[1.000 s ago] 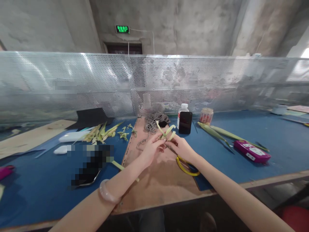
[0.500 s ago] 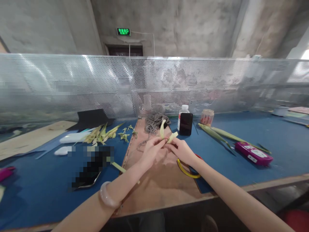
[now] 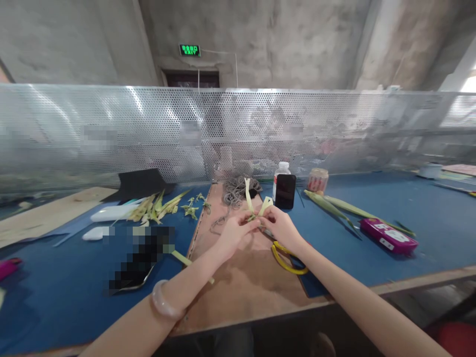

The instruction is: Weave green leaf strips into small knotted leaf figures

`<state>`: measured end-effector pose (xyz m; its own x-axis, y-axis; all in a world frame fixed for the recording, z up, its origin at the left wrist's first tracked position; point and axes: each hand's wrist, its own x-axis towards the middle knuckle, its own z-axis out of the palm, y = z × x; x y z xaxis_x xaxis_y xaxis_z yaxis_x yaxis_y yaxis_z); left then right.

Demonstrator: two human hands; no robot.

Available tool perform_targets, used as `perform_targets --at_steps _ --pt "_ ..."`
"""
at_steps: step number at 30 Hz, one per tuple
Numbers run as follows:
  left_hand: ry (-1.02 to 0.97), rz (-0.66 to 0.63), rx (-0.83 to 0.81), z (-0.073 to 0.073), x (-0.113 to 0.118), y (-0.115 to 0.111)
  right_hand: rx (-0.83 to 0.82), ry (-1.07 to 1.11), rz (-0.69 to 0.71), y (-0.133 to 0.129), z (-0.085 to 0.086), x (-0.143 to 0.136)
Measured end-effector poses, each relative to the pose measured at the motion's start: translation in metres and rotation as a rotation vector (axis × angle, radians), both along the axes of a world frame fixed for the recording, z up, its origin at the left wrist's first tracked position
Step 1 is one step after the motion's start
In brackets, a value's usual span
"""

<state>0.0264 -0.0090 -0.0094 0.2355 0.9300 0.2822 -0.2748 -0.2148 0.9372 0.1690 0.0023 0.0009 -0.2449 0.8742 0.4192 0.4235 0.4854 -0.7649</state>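
Pale green-yellow leaf strips (image 3: 248,193) stick up from between my two hands, over a brown board. Fingers of my left hand (image 3: 238,230) are pinched on the strips from the left. Opposite it, my right hand (image 3: 278,225) grips them at a short folded end, the fingertips of both hands close together. Where the strips cross is mostly hidden by the fingers. Scissors with yellow handles (image 3: 284,263) lie beneath my right wrist, partly covered. Behind my hands is a tangle of grey cord (image 3: 234,191).
Left on the blue table are folded leaf pieces (image 3: 158,208), small woven leaf shapes (image 3: 191,211) and a dark phone-like object (image 3: 139,267). Rightward stand a black phone (image 3: 285,192), a white bottle (image 3: 283,166) and a jar (image 3: 318,181); long leaves (image 3: 332,210) and a purple pack (image 3: 388,236) lie beyond.
The leaf strip at the left now stands straighter, and the right strip's end has turned upward in a fold. My right hand has shifted slightly, baring more of the scissors.
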Motion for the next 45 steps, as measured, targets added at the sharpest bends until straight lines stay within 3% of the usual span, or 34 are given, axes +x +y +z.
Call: perform_targets --at_steps 9,11,13,20,28,33,36,40,42,45 --pt "0.097 0.030 0.041 -0.006 -0.001 0.008 -0.071 0.053 -0.019 0.007 -0.006 -0.001" --pt "0.107 0.053 0.039 -0.007 0.000 0.009 -0.269 0.179 0.013 0.009 -0.008 -0.002" --pt "0.083 0.052 0.026 -0.009 0.000 0.009 -0.357 0.287 0.024 0.009 -0.007 -0.002" --pt "-0.037 0.003 -0.134 -0.011 0.005 0.010 -0.330 0.491 -0.009 0.001 0.006 -0.002" --pt "0.021 0.064 -0.148 -0.014 0.009 0.015 -0.262 0.432 -0.039 0.011 -0.007 -0.003" --pt "-0.116 0.131 -0.237 -0.014 0.005 0.016 -0.184 0.453 0.076 0.011 -0.006 -0.005" --pt "-0.155 0.154 -0.282 -0.014 0.004 0.016 -0.129 0.343 0.149 0.012 -0.007 -0.003" --pt "-0.180 0.173 -0.328 -0.016 0.005 0.018 -0.014 0.164 0.118 0.014 -0.009 0.001" --pt "-0.185 0.178 -0.343 -0.018 0.006 0.020 0.109 0.045 0.095 0.012 -0.009 0.003" --pt "-0.152 0.171 -0.342 -0.020 0.007 0.020 0.458 -0.180 0.084 0.006 -0.010 0.002"
